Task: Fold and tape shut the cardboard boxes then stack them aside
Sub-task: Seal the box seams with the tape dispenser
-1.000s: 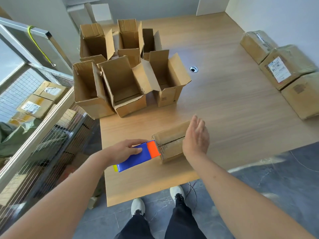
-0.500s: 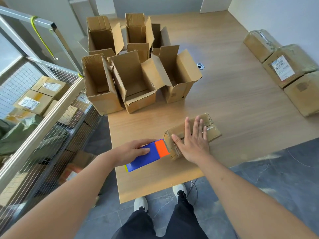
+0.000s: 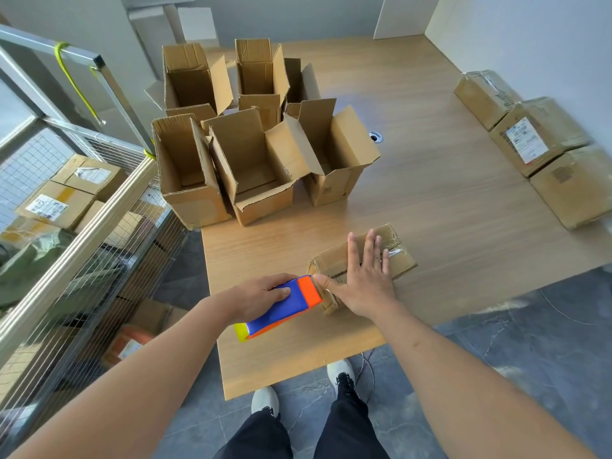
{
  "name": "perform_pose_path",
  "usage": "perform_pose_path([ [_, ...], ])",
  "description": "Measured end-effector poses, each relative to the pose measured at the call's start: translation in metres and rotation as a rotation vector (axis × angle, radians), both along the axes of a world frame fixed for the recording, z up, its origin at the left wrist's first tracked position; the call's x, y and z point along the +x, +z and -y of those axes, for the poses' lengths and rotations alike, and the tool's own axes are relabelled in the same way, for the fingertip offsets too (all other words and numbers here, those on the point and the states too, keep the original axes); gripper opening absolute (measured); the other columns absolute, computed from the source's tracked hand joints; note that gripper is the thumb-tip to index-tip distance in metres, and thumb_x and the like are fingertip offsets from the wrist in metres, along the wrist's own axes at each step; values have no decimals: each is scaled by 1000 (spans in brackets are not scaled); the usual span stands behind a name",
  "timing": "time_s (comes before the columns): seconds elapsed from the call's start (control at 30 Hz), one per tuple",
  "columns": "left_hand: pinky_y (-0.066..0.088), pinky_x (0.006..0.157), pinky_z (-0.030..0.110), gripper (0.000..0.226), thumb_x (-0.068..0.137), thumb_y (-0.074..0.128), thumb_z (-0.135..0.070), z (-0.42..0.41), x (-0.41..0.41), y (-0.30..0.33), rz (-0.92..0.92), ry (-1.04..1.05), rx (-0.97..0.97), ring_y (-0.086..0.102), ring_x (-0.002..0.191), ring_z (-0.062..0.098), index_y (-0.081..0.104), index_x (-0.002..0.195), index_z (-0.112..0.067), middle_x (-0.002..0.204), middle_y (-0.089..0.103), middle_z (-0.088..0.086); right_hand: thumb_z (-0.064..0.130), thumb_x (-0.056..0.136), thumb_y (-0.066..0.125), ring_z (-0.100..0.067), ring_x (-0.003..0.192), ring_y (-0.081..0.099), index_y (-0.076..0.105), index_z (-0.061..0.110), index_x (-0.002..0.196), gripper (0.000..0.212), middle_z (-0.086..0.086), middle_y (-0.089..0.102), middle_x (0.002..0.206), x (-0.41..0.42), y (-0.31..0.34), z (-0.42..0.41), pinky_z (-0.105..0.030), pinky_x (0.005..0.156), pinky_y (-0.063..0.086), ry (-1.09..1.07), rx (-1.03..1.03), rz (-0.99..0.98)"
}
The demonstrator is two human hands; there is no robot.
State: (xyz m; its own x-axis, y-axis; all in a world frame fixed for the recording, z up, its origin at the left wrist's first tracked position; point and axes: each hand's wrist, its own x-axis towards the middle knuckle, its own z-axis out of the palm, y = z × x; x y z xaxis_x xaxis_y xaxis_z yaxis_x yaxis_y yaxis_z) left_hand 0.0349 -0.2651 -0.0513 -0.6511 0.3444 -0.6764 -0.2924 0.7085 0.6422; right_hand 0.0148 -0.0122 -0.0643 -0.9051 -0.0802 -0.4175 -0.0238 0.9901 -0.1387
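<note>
Box in hand: a closed box (image 3: 361, 260) at the table's (image 3: 447, 207) near edge is pressed flat by the open right hand (image 3: 362, 276).
Tape: the tape dispenser (image 3: 281, 308) is gripped by the left hand (image 3: 261, 293) at the box's end.
Done: sealed boxes (image 3: 536, 150) are set aside far right.
Left: open boxes (image 3: 251, 160) remain untaped.

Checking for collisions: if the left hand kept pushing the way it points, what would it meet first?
Probably the closed cardboard box: the left hand drives the tape dispenser, whose orange nose already touches its near end.

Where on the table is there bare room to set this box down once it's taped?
Widest free patch: the bare wood between the open boxes and the sealed boxes along the right edge. A smaller strip lies right of the box being taped. The far-left corner is crowded; the left hand holds the tape dispenser at the near edge.
</note>
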Motion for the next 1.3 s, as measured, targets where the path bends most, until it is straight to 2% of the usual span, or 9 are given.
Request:
perform_pose_path([
  [0.17,40,106,45,37,109,34,-40,-7,0,-13,22,-50,-102,54,117,21,45,144,-43,133,58,-4,100,76,17,-32,145,-43,-37,21,153,123,-19,-48,153,1,1,-1,-54,123,-16,16,-4,-2],
  [0.5,48,97,45,42,107,36,-51,30,12,-6,-94,13,-117,61,103,22,23,143,-67,122,63,-2,71,88,55,-47,147,-32,-35,8,152,127,-25,-42,156,3,8,37,-69,119,-10,-74,74,35],
  [0.7,49,99,53,64,101,54,-50,51,16,19,-179,-8,-72,56,111,22,13,140,-78,131,52,-5,51,94,66,-44,147,-34,-41,11,148,127,-18,-49,152,5,10,23,-60,123,-10,149,161,63],
  [0.87,46,102,47,71,99,65,-30,45,28,40,-300,-36,23,53,116,16,27,144,-70,132,50,-9,-1,85,73,-36,154,-22,-33,23,155,129,-2,-38,163,9,21,-13,-51,128,2,475,155,-83],
  [0.93,45,102,44,74,96,69,-23,36,33,46,-358,-63,29,52,117,15,32,144,-66,131,49,-11,-3,83,71,-30,154,-23,-29,28,157,128,4,-36,164,5,25,-29,-47,129,1,556,125,-55],
  [1.0,43,103,39,74,95,71,-18,23,37,50,-424,-64,49,50,121,13,35,143,-62,135,46,-14,17,87,72,-22,153,-23,-18,31,161,118,10,-30,166,-2,33,-42,-42,128,-6,568,3,25],
  [1.1,41,103,32,73,95,72,-15,2,43,56,-509,-21,68,48,123,8,37,141,-61,138,43,-19,32,92,72,-4,149,-6,26,35,161,84,23,5,162,-9,51,-50,-35,125,-3,338,-444,109],
  [1.2,40,100,28,74,93,72,-13,-26,49,64,-599,21,50,47,121,7,39,140,-59,136,43,-20,39,89,71,-5,132,53,69,44,125,36,20,61,139,-11,65,-55,-39,116,41,86,-897,135],
  [1.3,37,95,22,74,92,73,-11,-59,54,73,-654,26,24,47,117,9,41,141,-56,134,44,-17,51,83,80,-17,88,70,81,24,98,30,-1,77,95,-8,79,-65,-44,85,57,59,-1079,203],
])
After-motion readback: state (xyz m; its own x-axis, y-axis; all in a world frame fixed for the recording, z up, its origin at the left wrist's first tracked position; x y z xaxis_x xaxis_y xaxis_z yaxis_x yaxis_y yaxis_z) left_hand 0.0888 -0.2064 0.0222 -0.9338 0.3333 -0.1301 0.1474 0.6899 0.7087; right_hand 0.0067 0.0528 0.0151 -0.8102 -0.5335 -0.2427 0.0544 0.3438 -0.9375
